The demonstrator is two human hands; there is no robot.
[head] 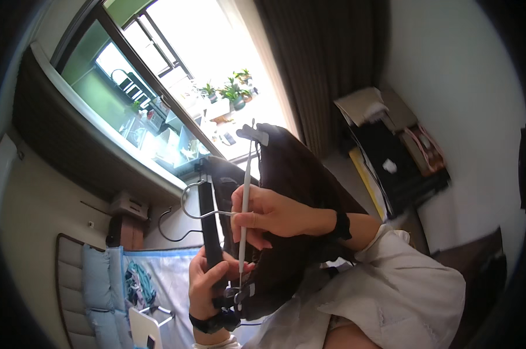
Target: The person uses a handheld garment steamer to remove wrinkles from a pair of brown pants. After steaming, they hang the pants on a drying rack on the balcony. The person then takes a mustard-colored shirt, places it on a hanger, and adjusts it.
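Note:
My right hand grips a white clip hanger at its middle, where the metal hook joins the bar. Dark brown cloth, apparently a garment, hangs from this hanger, with a pale clip at its upper corner. Lower left, my left hand is wrapped around a black clip hanger, whose dark hook points left. Another dark cloth shows between the two hangers. Near my left wrist, clips sit close together; which hanger each belongs to is hard to tell.
To the left stands a bed with a padded headboard, blue pillows and crumpled clothes. A small white bed table rests on it. Ahead is a sliding glass door with potted plants beyond. Stacked boxes stand right.

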